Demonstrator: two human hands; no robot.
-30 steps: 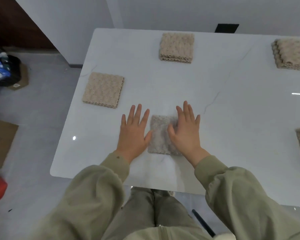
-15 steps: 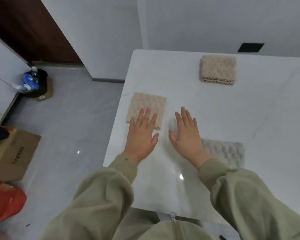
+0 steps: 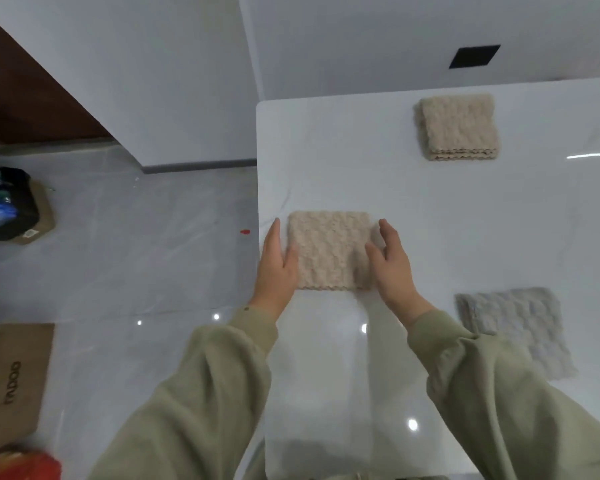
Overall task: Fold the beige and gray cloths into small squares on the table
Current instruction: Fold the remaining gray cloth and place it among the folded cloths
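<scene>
The white table (image 3: 354,168) carries three cloths. A folded beige stack (image 3: 458,126) lies at the far side, and the gray cloth (image 3: 515,329) lies beside the right sleeve. The beige cloth (image 3: 328,249) lies flat near the table's left edge, directly between both hands, with its scalloped edge toward the person. The left hand (image 3: 278,268) stands at its left side, fingers straight and together, thumb touching it. The right hand (image 3: 392,268) stands at its right side, fingers loosely bent, clamping nothing. Both seem equally near.
</scene>
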